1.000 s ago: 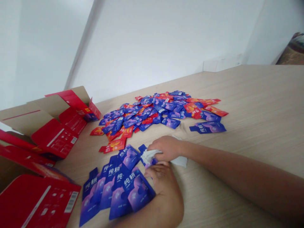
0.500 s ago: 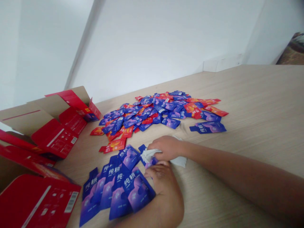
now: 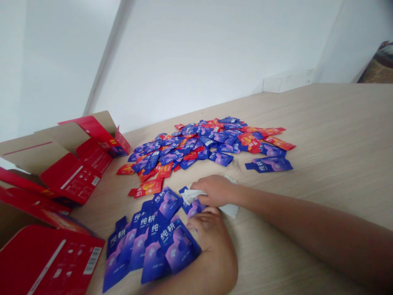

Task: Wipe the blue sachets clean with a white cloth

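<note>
A crumpled white tissue is gripped in my right hand, its front end lying against the upper part of a purple-blue pouch. My left hand has its curled fingers on the lower end of that same pouch, pressing it to the table; its fingertips are partly hidden. Just left of my left hand, several overlapping purple-blue pouches lie flat with their printed fronts up. One more purple-blue pouch touches the top of this group.
Behind my hands spreads a heap of blue and red-orange pouches on the wooden table. A single blue pouch lies at its right edge. Opened red cartons stand along the left. A white wall rises behind.
My right hand and the tissue have shifted slightly up along the pouch, so more of its printed front shows. My left hand stays in place.
</note>
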